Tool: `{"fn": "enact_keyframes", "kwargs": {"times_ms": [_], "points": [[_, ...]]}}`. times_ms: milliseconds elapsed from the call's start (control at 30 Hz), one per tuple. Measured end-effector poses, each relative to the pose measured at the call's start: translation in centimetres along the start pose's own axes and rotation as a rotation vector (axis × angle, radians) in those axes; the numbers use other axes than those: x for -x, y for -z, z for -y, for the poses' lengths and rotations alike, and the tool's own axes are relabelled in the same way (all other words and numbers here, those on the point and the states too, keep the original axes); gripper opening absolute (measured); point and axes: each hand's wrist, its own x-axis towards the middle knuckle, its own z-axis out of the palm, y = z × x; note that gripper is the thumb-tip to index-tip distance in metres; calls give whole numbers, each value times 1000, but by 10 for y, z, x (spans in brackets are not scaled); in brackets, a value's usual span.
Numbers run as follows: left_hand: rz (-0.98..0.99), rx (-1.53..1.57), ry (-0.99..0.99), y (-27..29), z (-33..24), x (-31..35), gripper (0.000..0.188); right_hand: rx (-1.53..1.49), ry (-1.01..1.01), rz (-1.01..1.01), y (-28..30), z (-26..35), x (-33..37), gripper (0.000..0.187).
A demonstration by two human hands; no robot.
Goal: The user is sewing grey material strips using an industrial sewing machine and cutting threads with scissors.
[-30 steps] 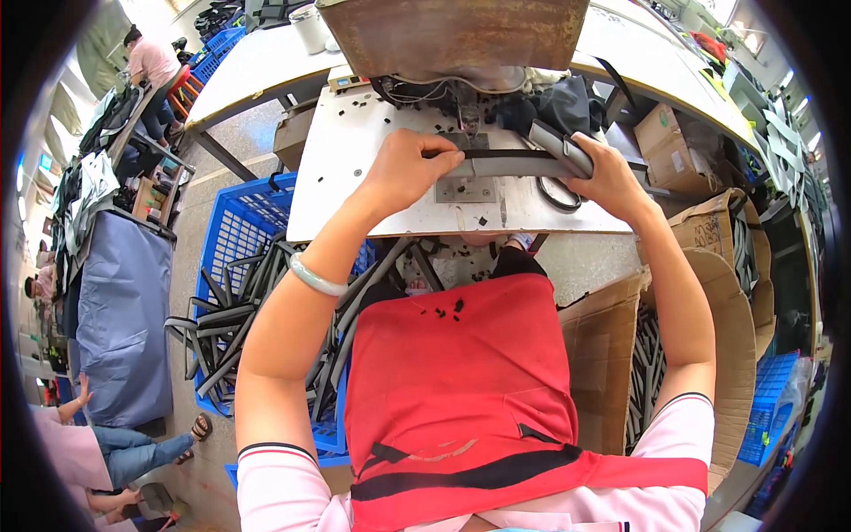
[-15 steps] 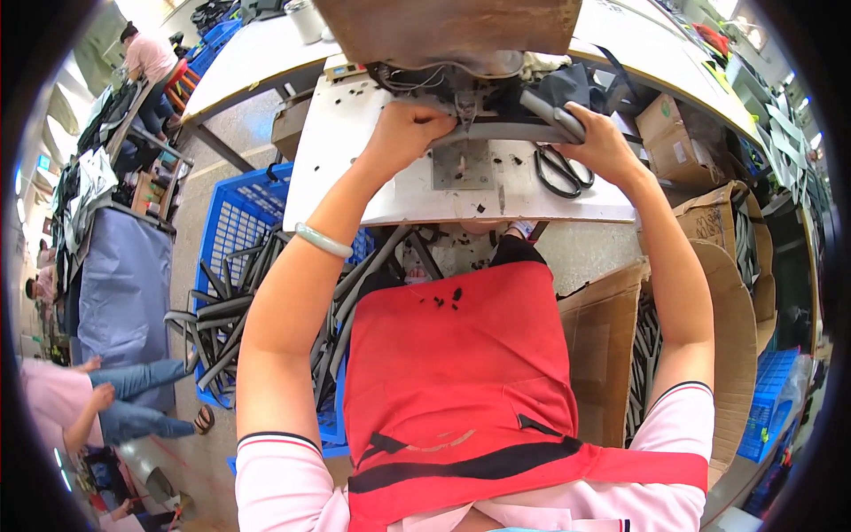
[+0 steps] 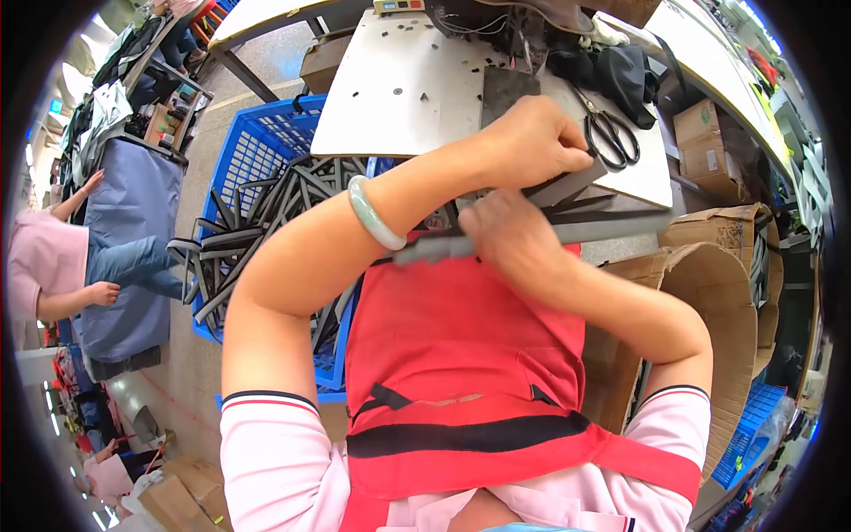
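Observation:
A long grey padded strip (image 3: 612,228) lies across my lap at the table's front edge, smeared by motion. My right hand (image 3: 512,238) is closed on it, its fingers partly blurred. Crossing above, my left hand (image 3: 541,146) has thumb and fingers pinched together on another grey length (image 3: 567,188). Whether the two lengths are one piece I cannot tell. Black-handled scissors (image 3: 610,137) rest on the white sewing table (image 3: 390,115), right of my left hand. Behind them is the sewing machine (image 3: 496,27), partly cut off by the upper edge.
At left, a blue plastic basket (image 3: 232,160) holds several grey strips. A cardboard box (image 3: 709,301) stands at my right. Black cloth (image 3: 620,78) lies beside the scissors. Dark scraps dot the tabletop. A person (image 3: 53,257) in pink stands at the far left.
Both hands have come back from the machine needle to the table's front edge, bringing grey strip material. My left hand has moved right and now crosses above my right hand.

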Motion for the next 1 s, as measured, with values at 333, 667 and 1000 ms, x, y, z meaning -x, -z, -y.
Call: {"fn": "enact_keyframes", "kwargs": {"times_ms": [333,667,1000], "points": [[448,913,693,3,95,106,39,-441,-273,1,10,-98,74,44],[-145,-21,65,50,6,44,27,-643,-657,-205,52,-136,74,66],[-278,-38,176,59,37,-13,29,-535,-633,-328,35,-179,52,59]]}}
